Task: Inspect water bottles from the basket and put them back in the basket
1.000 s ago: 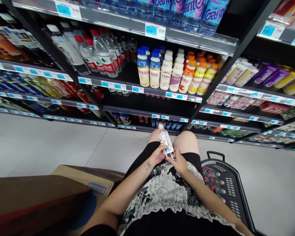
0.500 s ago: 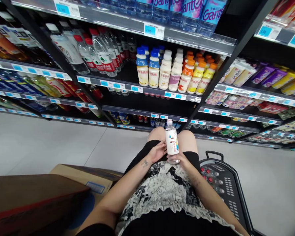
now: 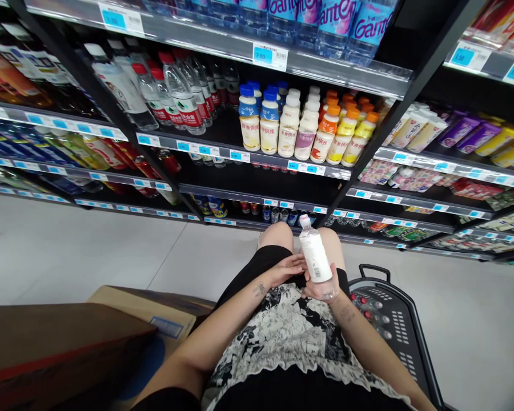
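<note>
A clear water bottle (image 3: 316,257) with a white label and a pale pink cap is in front of my lap, leaning a little to the left at its top. My right hand (image 3: 328,286) is wrapped round its lower part. A barcode shows on the side of the label that faces me. Beside the bottle, on its left, my left hand (image 3: 288,269) has its fingers stretched out; whether the fingertips touch the bottle I cannot tell.
Ahead are drink shelves (image 3: 257,154) with milk drink bottles (image 3: 288,130) and red-capped water bottles (image 3: 184,103). A black shopping basket (image 3: 405,319) holding several bottles stands at my right. Cardboard boxes (image 3: 68,337) are at my left.
The bottle has moved right and turned, so its barcode side now faces me instead of the coloured picture. My right hand has gone with it, and my left hand has shifted slightly right.
</note>
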A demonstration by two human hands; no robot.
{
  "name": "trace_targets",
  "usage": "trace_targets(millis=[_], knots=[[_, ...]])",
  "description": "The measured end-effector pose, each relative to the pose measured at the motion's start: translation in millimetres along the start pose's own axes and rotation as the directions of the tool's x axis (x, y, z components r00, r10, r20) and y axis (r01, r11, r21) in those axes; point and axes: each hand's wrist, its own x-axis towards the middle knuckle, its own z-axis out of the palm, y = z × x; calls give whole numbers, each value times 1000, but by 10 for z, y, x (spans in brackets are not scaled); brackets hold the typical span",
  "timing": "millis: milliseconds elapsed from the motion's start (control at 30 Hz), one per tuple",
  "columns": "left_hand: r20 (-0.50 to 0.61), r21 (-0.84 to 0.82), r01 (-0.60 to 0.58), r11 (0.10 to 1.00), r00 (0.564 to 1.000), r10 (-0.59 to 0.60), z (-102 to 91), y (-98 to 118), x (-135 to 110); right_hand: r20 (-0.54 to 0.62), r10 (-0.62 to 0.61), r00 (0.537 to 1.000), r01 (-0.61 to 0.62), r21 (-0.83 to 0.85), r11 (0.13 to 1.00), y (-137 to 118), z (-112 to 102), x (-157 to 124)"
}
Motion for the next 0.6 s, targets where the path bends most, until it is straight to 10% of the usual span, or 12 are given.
trace_targets(millis=[267,600], knots=[[-53,29,77,997,996,-75,-101,-5,3,489,-292,822,136,329,934,286,-157,-50],[-102,-128,-2,992,995,-11,-148,-25,-12,404,-168,899,41,304,952,143,-34,33]])
